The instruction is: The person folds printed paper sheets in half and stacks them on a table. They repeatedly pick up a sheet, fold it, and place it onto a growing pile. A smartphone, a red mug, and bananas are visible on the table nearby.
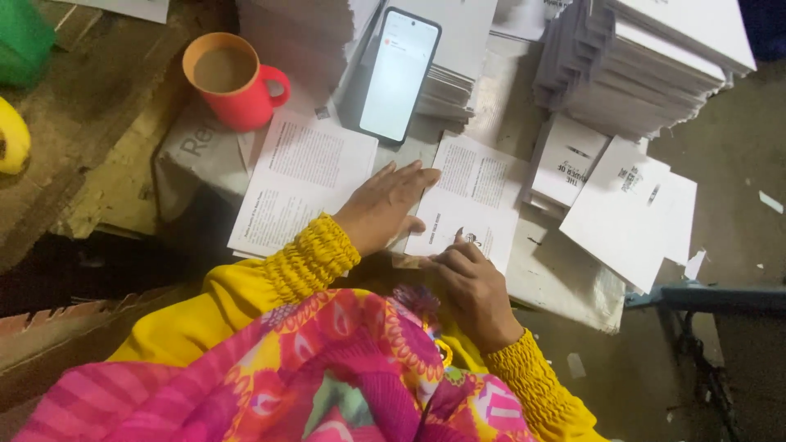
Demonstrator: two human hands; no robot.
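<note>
Your left hand (383,206) lies flat, fingers spread and released, on the folded printed sheet (475,205) on the bench (565,282), while your right hand (468,286) pinches its near edge. If that flat hand slips, the fold may go crooked. The full red mug (233,80) stands near the open sheet (301,182); a nudge could spill it.
</note>
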